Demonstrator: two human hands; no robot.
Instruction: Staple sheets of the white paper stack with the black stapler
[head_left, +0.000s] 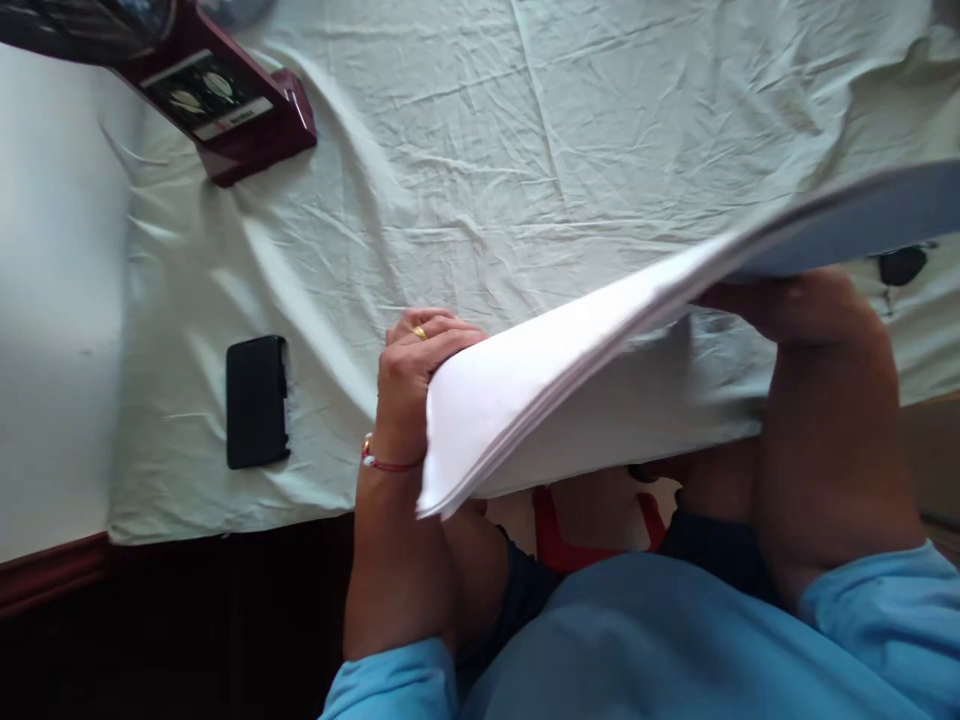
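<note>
A thick stack of white paper sheets (pixel 540 390) is held up above the cloth-covered table (pixel 480 170), slanting from lower left to upper right. My left hand (pixel 409 385), with a gold ring and a red thread at the wrist, grips the stack's lower left end. My right hand (pixel 787 305) holds the stack from underneath near its upper right part; its fingers are mostly hidden by the paper. Both arms wear light blue sleeves.
A black phone (pixel 257 400) lies on the pale green cloth left of my left hand. A maroon desk stand (pixel 225 105) sits at the far left corner. A small black object (pixel 902 265) shows under the paper at right. The table's front edge runs near my lap.
</note>
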